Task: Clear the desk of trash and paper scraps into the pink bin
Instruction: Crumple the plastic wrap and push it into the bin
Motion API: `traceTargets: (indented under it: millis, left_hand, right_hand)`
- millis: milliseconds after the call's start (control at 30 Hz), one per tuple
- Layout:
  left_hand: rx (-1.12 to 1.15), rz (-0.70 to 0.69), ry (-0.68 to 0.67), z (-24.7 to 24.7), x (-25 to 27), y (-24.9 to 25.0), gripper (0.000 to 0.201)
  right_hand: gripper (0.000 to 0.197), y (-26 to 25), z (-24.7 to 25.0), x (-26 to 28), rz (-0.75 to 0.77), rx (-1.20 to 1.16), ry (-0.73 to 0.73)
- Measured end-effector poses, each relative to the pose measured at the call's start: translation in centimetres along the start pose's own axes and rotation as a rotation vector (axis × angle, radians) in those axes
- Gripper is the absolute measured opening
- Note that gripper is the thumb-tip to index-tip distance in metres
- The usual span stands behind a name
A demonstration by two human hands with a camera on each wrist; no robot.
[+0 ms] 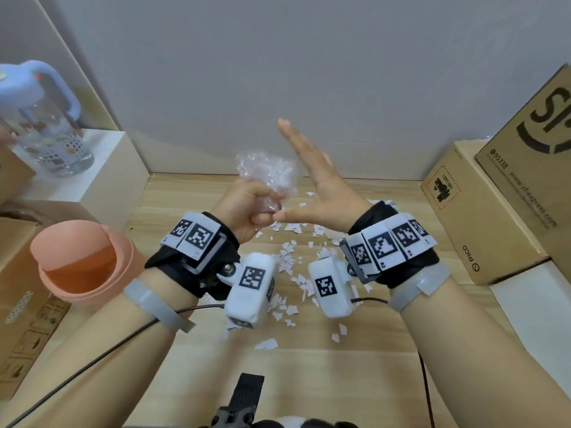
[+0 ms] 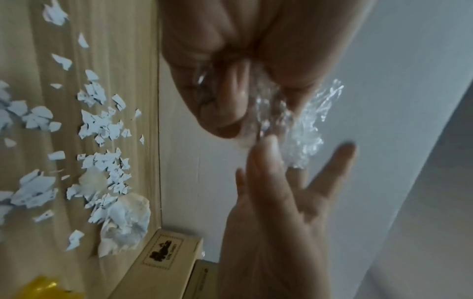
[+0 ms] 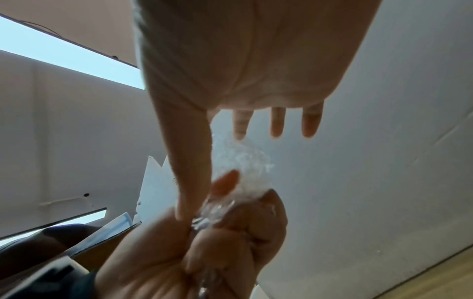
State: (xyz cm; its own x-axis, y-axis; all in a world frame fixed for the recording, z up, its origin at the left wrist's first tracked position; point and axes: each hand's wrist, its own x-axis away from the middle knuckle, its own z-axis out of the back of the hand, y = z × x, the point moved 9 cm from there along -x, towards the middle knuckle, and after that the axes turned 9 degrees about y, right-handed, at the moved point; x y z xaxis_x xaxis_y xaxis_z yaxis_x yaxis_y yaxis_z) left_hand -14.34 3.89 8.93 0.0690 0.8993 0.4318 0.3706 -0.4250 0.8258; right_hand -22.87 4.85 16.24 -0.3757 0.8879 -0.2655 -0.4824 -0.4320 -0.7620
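Hands: left hand [image 1: 247, 208] clamped on one crumpled clear plastic wrap [image 1: 268, 171]; right hand [image 1: 321, 186] flat, fingers apart. One pink bin [image 1: 86, 264]. Scraps [image 1: 290, 273]: dozens. Box [image 1: 482, 223] label: "PICO".

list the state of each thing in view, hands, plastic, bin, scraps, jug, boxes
left hand: fingers curled, gripping the plastic
right hand: fingers straight, holding nothing
crumpled clear plastic: held up above the desk
pink bin: upright, open, nothing visible inside
paper scraps: scattered loose on the desk
crumpled paper ball: lying on the desk by a box
jug: upright, lid on
cardboard boxes: closed
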Motion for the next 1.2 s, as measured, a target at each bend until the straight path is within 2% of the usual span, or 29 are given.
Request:
traceTargets:
  millis: [67,167,267,333,400,533,633,700,800,867,933,1033,1200]
  left_hand:
    - [-0.044,-0.025,0.064,-0.2,-0.1,-0.3,0.033]
    - [-0.089,-0.089,0.018,-1.5,0.2,-0.4,0.05]
    - [-0.076,-0.148,-0.119,-3.1,0.8,0.0,0.043]
    - [-0.034,-0.132,-0.246,-4.5,1.5,0.0,0.036]
    - [-0.035,-0.099,-0.288,-4.9,1.9,-0.4,0.034]
    - [-0.174,-0.01,-0.25,-4.9,2.1,-2.1,0.024]
    - [-0.145,0.05,-0.207,-4.2,1.7,-3.2,0.011]
    - [-0.101,0.072,-0.218,-3.6,1.4,-3.9,0.014]
    - [-0.116,0.155,-0.27,-2.8,1.6,-5.7,0.034]
    - [-0.235,0.182,-0.234,-1.9,1.8,-6.9,0.037]
    - [-0.423,0.136,-0.119,-0.5,1.7,-6.9,0.037]
    - [-0.614,0.028,0.034,1.9,1.7,-4.9,0.034]
    - [-0.768,-0.199,0.147,7.1,2.6,0.7,0.049]
  right_hand:
    - [0.098,-0.5,-1.3,0.1,0.065,0.039,-0.084]
    - [0.086,-0.5,-1.5,0.5,0.093,0.072,-0.045]
    - [0.092,-0.4,-1.5,0.9,0.125,0.135,-0.016]
    - [0.101,-0.3,-1.5,1.1,0.131,0.197,-0.017]
    - [0.103,-0.1,-1.4,1.3,0.135,0.247,-0.016]
    - [0.075,0.6,-0.4,1.5,0.169,0.348,0.068]
    - [0.066,1.5,-0.9,1.0,0.141,0.352,0.071]
    - [0.057,2.4,-1.5,1.0,0.111,0.326,0.048]
    - [0.037,5.3,-1.2,1.3,-0.016,0.271,0.099]
    - [0.029,6.9,-1.1,1.4,-0.088,0.277,0.131]
    - [0.029,7.2,-1.7,1.3,-0.113,0.285,0.126]
    - [0.028,7.2,-3.4,1.2,-0.194,0.204,0.124]
    - [0.017,6.5,-8.1,0.7,-0.303,0.087,0.098]
